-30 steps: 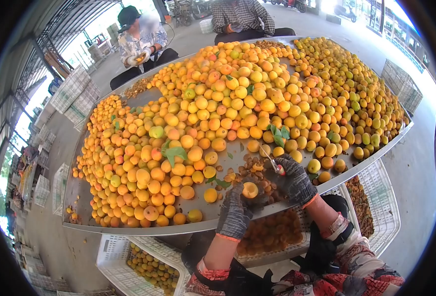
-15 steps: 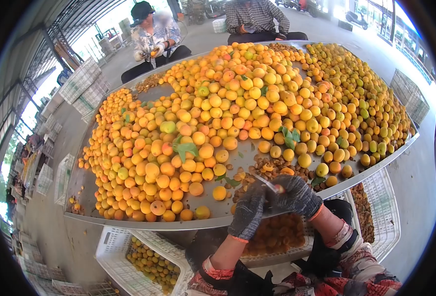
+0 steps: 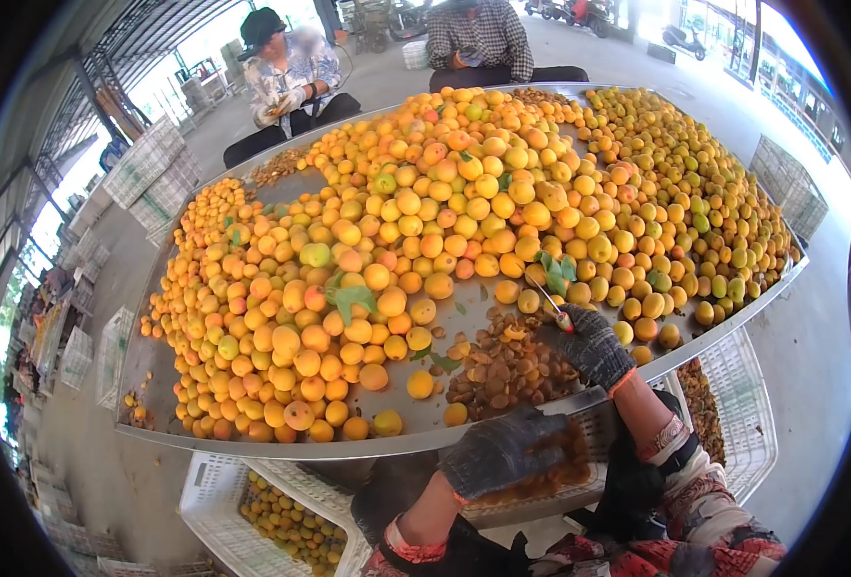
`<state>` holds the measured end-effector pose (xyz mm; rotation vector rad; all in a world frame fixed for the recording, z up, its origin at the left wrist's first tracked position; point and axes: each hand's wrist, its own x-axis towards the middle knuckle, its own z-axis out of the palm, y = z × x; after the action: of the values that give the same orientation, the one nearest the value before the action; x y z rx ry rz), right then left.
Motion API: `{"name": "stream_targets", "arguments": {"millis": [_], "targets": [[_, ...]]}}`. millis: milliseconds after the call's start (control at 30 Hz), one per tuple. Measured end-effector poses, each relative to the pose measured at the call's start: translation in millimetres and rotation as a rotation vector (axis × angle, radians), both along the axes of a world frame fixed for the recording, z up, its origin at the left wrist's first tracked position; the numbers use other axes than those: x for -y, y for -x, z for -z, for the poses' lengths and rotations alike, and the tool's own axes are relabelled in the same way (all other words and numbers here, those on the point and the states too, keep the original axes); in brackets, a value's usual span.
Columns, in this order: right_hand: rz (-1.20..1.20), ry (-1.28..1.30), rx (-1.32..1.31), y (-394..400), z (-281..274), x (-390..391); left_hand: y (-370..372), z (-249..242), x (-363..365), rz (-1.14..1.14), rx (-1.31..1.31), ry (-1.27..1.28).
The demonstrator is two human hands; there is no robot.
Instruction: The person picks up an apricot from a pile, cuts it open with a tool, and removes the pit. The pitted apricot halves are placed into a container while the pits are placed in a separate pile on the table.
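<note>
My right hand [image 3: 594,348], in a dark grey glove, is closed around a small knife [image 3: 564,319] with a red and white handle. Its thin blade points up and left toward the apricots [image 3: 449,207] heaped on the metal table. Below that hand lies a pile of brown apricot stones [image 3: 512,370]. My left hand [image 3: 502,452], gloved too, is low at the table's near edge, over a crate of opened apricots [image 3: 579,462]. Motion blurs its fingers, which point right; whether anything is in them is hidden.
A white crate [image 3: 199,486] with greenish apricots stands below the table at left; another white crate [image 3: 748,413] holds brown pieces at right. Two people [image 3: 286,82] [image 3: 478,43] sit across the metal table [image 3: 291,444]. Stacked crates [image 3: 151,173] stand at far left.
My hands were together over the stones; now they are apart. The left has dropped toward the crate below, and the right has moved up and right with the knife.
</note>
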<state>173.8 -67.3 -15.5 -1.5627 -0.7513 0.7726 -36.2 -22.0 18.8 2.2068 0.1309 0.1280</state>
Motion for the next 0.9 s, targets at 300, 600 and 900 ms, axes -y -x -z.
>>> {"name": "stream_targets", "arguments": {"millis": [300, 600, 900], "targets": [[-0.182, 0.333, 0.966, -15.1, -10.1, -70.3, -2.7, 10.3, -7.6, -0.225, 0.122, -0.009], [-0.322, 0.547, 1.099, -14.0, -5.1, -103.6, -0.9, 31.5, -19.8, -0.263, 0.324, -0.136], [-0.402, 0.049, 0.180, 25.8, -29.7, -54.1, -11.5, 8.5, -27.0, -0.885, 0.398, 0.749]]}}
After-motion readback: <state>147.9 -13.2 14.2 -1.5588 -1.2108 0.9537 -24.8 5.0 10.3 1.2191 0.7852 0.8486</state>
